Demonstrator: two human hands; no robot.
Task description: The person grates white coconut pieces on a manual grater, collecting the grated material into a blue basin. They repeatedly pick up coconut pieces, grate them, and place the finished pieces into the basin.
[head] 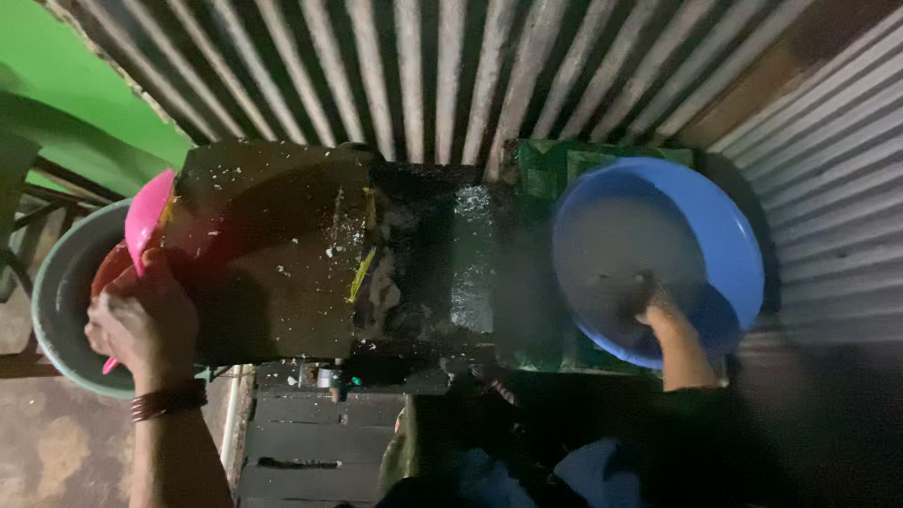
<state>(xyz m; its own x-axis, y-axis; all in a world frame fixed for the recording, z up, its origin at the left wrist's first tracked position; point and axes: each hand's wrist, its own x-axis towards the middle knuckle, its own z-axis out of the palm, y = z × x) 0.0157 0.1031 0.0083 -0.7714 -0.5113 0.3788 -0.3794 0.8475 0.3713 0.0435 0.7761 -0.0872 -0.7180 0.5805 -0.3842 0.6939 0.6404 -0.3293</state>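
**Steady the basin while you scoop**

Your left hand [141,325] at the lower left has its grip closed around a pink scoop [146,221], held over the grey tub [56,301] beside the wet, dark bench [282,273]. Keep the scoop level. At centre right, your right hand [670,325] grips the near rim of the blue basin [724,235]; hold it firmly so it cannot tip.
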